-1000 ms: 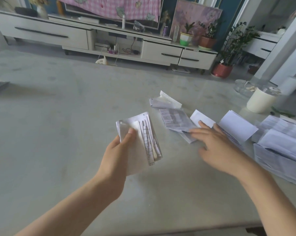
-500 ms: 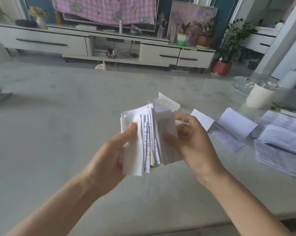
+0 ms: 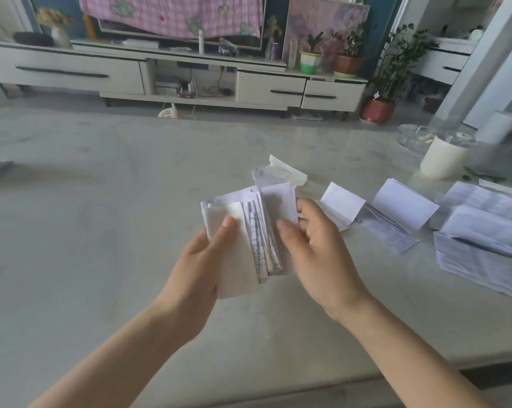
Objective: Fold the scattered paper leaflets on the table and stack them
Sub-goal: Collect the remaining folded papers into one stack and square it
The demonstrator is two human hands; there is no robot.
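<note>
The printed leaflet (image 3: 279,201), covered a second ago by the flat right hand (image 3: 322,251) on the table (image 3: 101,231) at 3 o'clock of the bundle (image 3: 234,260), has been picked up. It is now pinched by that hand and laid against the bundle's 3 o'clock edge, closer than half a second ago.

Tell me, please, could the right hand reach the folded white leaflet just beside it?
Probably yes: the leaflet lies close by with nothing between, though the right hand must first release the stack.
</note>
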